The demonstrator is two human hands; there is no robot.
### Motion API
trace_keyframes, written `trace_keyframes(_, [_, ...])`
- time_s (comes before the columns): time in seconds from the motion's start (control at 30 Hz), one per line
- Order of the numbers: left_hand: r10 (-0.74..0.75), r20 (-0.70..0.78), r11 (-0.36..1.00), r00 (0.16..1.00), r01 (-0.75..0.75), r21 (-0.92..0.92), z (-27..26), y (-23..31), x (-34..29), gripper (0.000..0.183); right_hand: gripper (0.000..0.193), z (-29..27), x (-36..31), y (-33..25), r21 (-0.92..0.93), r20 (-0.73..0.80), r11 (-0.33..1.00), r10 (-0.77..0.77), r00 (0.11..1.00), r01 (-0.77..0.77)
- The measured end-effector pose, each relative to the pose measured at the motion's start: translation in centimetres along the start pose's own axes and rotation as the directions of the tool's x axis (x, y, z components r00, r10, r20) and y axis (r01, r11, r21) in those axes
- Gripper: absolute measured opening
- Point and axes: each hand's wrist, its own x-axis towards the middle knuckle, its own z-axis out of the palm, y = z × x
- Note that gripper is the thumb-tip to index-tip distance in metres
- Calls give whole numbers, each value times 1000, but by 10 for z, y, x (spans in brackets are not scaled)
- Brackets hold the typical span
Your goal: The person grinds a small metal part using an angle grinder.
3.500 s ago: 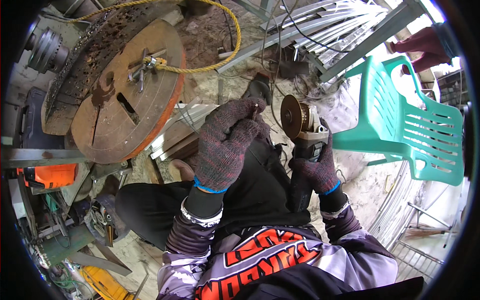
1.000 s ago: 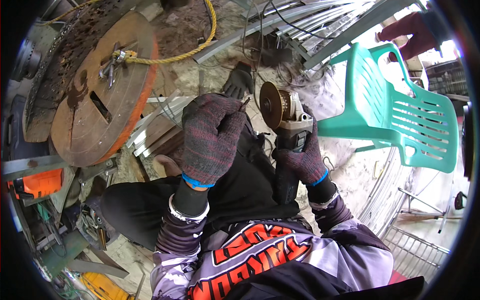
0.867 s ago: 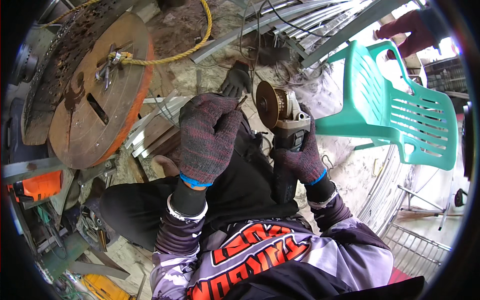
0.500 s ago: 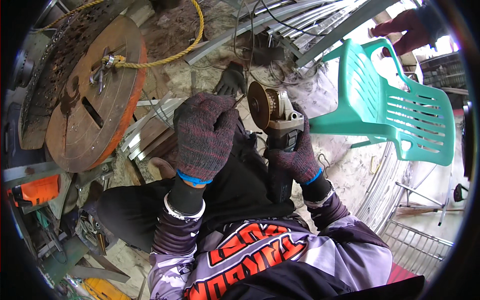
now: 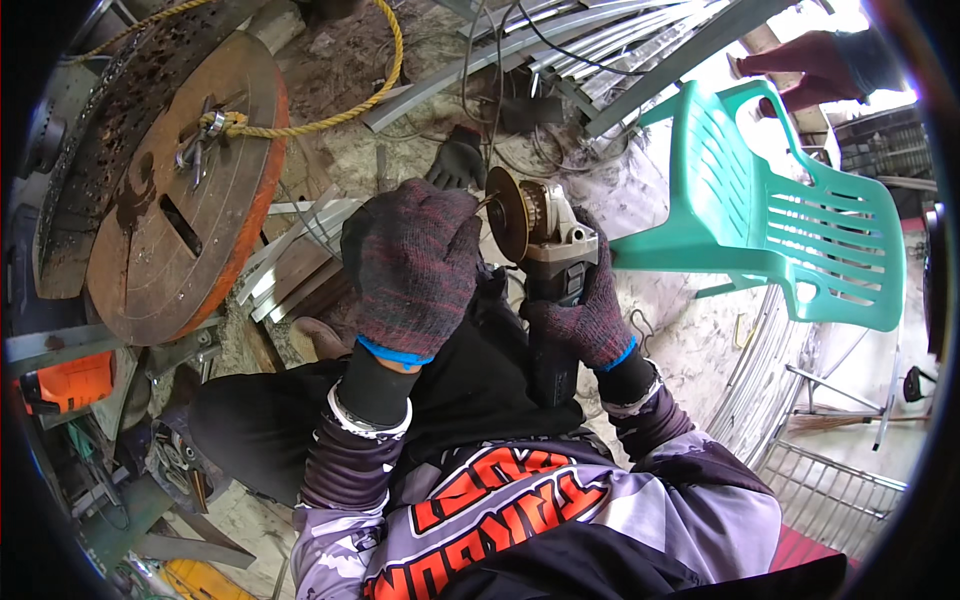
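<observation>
My right hand (image 5: 592,325), in a dark knitted glove with a blue cuff, is wrapped round an angle grinder (image 5: 556,270). The grinder stands upright in front of me, its thin brown disc (image 5: 507,215) facing left. My left hand (image 5: 412,275), gloved the same way, is closed with its knuckles up, just left of the disc. A thin metal piece (image 5: 486,202) pokes out of its fingers and reaches the disc's edge; the rest of it is hidden in the glove, so I cannot tell its kind. Whether the disc spins is not clear.
A dark glove (image 5: 457,160) lies on the floor beyond my hands. To the right a green plastic chair (image 5: 735,200) lies tipped over. A large wooden disc (image 5: 150,240) with yellow rope (image 5: 390,80) stands at left. Metal bars (image 5: 600,50) lie behind; another person's legs (image 5: 810,65) show far right.
My left hand has come slightly right, closer to the disc, and the thin piece now meets its edge. The grinder stays in my right hand. The whole view has shifted a little.
</observation>
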Motion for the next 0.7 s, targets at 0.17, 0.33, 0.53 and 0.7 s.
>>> trace_keyframes(0.17, [8,-12,1000,1000,-8,-9,4,0,1,12,119,-1,1,2,-16,8,1000,-19,1000,19])
trace_keyframes(0.33, [38,-29,999,999,-38,17,8,-2,-1,12,119,-1,0,3,-41,2,999,-14,1000,14])
trace_keyframes(0.53, [27,-8,999,1000,-27,21,6,-1,0,12,119,-2,0,6,-3,7,1000,20,1000,-20])
trace_keyframes(0.7, [-29,50,999,998,29,-12,2,3,4,12,119,-2,0,4,-1,11,1000,-14,1000,14])
